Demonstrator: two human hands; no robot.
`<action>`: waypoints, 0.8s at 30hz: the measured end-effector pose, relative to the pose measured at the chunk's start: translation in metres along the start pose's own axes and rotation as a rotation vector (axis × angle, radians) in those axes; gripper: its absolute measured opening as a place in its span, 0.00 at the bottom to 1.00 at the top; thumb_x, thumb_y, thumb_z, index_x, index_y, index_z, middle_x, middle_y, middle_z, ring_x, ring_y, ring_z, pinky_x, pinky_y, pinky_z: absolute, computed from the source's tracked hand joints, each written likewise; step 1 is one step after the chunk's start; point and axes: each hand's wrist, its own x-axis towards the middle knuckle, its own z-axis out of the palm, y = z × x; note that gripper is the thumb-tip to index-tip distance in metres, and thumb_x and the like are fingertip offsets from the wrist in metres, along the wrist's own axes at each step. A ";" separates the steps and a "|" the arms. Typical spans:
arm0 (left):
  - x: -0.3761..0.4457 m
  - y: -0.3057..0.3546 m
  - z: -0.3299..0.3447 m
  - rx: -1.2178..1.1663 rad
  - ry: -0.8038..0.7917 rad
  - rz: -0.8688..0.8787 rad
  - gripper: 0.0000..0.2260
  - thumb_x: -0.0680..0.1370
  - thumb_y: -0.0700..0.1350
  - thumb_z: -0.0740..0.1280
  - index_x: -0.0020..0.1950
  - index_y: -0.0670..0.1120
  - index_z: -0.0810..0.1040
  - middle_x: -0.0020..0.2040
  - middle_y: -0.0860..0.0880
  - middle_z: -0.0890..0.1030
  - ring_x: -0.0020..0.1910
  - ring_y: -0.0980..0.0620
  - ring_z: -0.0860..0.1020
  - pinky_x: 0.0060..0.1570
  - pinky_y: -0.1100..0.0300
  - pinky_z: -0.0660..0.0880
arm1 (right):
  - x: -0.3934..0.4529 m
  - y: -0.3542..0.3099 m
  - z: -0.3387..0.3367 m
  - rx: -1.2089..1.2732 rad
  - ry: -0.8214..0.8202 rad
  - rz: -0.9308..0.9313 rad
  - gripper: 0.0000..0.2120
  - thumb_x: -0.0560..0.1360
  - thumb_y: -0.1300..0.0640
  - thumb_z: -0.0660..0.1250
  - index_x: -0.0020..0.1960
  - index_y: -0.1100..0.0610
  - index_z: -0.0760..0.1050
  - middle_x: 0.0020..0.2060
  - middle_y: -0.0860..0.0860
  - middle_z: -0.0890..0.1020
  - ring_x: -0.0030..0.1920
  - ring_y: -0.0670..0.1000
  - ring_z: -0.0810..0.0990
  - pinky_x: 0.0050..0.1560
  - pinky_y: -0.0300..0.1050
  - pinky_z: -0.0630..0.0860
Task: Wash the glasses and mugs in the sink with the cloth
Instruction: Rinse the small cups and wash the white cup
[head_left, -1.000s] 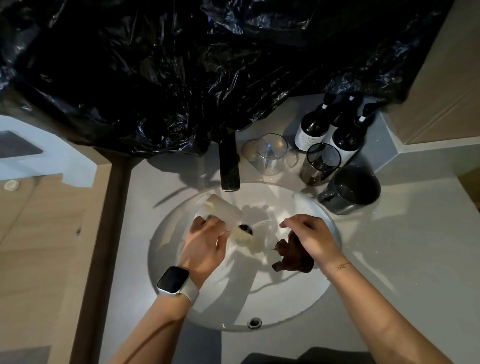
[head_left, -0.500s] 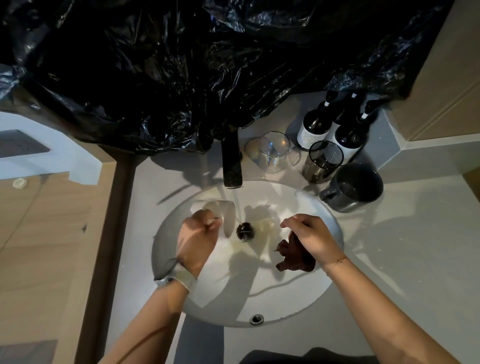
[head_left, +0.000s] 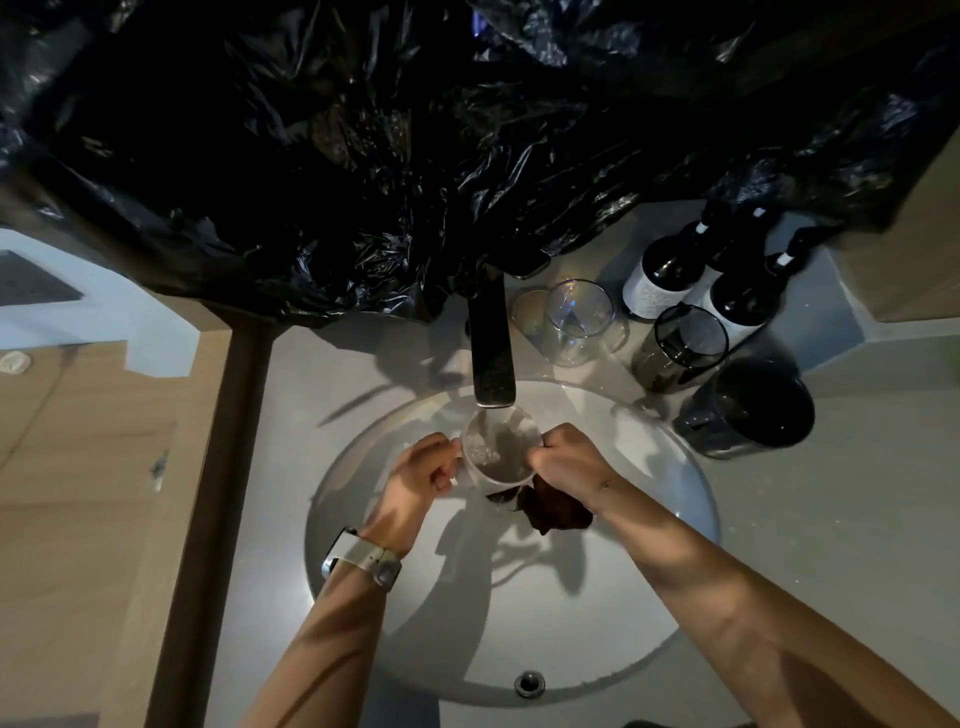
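Obs. 1: you hold the white ceramic mug (head_left: 497, 457) upright over the round white sink basin (head_left: 670, 582), mouth up, directly under the spout of the black faucet (head_left: 491, 353). Water pools inside it. Its long axis runs vertical, so the open mouth faces the stream and you.

Obs. 2: your left hand (head_left: 423, 480) sits on the mug's left side, fingers curled, apparently round the handle; the handle itself is mostly hidden. Your right hand (head_left: 569, 462) pinches the right rim with its fingertips while the dark brown cloth (head_left: 556, 512) is bunched under its palm, hanging just below and to the right of the mug. Both hands touch the mug; the right one, with the cloth, is the one placed to go inside.

Judgement: the step in hand looks like rinsing or filling this mug. The next wipe turns on bringing the cloth up from below the rim and in through the mouth, while the left hand keeps the mug steady.

Obs. 3: on the pale grey desk, far right of the basin, stand a clear stemless glass (head_left: 576, 322), a smoked dark glass tumbler (head_left: 680, 348) and a dark grey mug (head_left: 753, 410), with dark pump bottles (head_left: 670, 275) behind them.

Obs. 4: crumpled black plastic sheeting (head_left: 363, 156) covers the wall above. Wooden panel at left. Lighting is dim.
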 end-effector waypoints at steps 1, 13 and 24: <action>0.000 -0.001 -0.001 -0.005 -0.004 0.013 0.15 0.79 0.39 0.65 0.32 0.46 0.68 0.27 0.53 0.67 0.28 0.57 0.64 0.36 0.57 0.60 | 0.002 -0.001 0.001 0.014 0.006 0.002 0.09 0.70 0.62 0.64 0.32 0.61 0.69 0.29 0.55 0.69 0.33 0.53 0.69 0.32 0.42 0.64; 0.004 -0.019 0.006 -0.214 -0.109 -0.065 0.41 0.72 0.65 0.69 0.75 0.40 0.62 0.69 0.35 0.74 0.68 0.35 0.72 0.69 0.40 0.69 | -0.003 -0.005 0.008 0.402 -0.053 0.084 0.10 0.72 0.62 0.65 0.32 0.61 0.76 0.30 0.58 0.78 0.32 0.54 0.77 0.36 0.40 0.70; 0.014 -0.017 0.035 -0.625 0.076 -0.316 0.31 0.73 0.65 0.64 0.67 0.44 0.75 0.56 0.39 0.83 0.55 0.41 0.81 0.56 0.47 0.78 | -0.041 0.029 -0.021 0.703 -0.230 0.060 0.10 0.70 0.58 0.74 0.50 0.61 0.82 0.44 0.60 0.84 0.48 0.57 0.84 0.50 0.49 0.77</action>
